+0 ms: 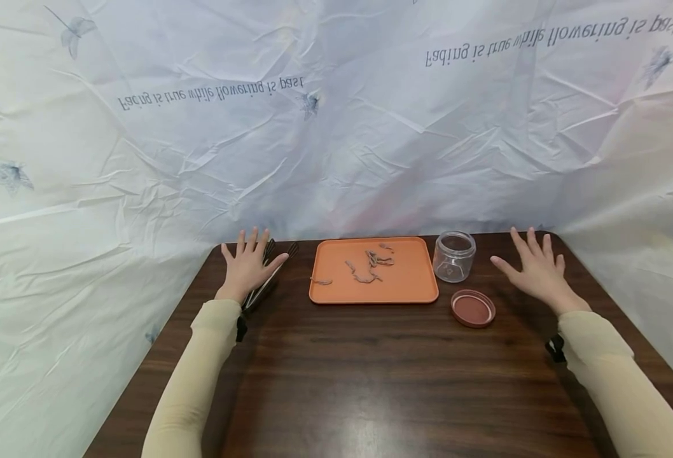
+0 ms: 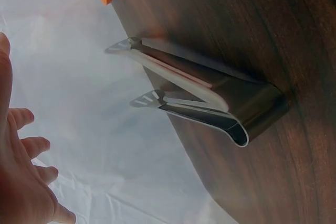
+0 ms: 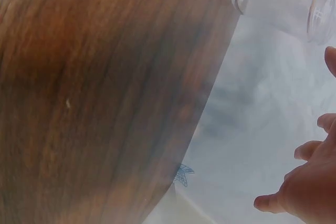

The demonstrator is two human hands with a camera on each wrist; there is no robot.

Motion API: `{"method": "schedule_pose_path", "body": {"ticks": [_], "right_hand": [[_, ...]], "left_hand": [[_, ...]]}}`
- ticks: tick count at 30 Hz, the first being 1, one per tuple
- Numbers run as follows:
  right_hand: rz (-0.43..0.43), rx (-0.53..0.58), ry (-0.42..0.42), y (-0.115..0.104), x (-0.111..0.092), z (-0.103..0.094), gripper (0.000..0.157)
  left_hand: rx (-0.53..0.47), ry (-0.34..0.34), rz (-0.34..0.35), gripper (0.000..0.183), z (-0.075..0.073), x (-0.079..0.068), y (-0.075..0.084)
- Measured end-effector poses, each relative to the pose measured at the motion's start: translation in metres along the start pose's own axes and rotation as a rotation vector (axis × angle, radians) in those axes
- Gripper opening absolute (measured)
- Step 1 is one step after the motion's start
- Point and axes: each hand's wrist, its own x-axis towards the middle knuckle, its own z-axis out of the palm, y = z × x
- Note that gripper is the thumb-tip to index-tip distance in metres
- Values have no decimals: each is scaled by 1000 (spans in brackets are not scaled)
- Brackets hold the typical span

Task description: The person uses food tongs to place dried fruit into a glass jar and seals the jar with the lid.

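In the head view, we find tongs (image 1: 264,288) partly hidden behind the left grip (image 1: 246,272); near the right grip (image 1: 535,273), the right wrist view crops the jar (image 3: 283,3).

The head view looks forward and down across the table (image 1: 371,362). Much closer, the left wrist view shares with it the tongs (image 2: 254,100), mid-frame; the right wrist view, also close, shares the jar (image 3: 281,1), upper right.

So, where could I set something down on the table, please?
The widest bare patch is the table's near part, between the sleeves, this side of the orange tray and lid. A narrower strip lies bare between tray and tongs. Right of the tray is crowded: jar and lid sit close.
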Motion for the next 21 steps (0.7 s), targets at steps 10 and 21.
{"method": "schedule_pose_path", "body": {"ticks": [10, 21], "right_hand": [[-7, 96, -10, -5, 3, -6, 97], [71, 345, -125, -9, 14, 6, 113]], "left_hand": [[-55, -9, -24, 93, -5, -1, 3], [-383, -17, -129, 99, 5, -5, -8]]}}
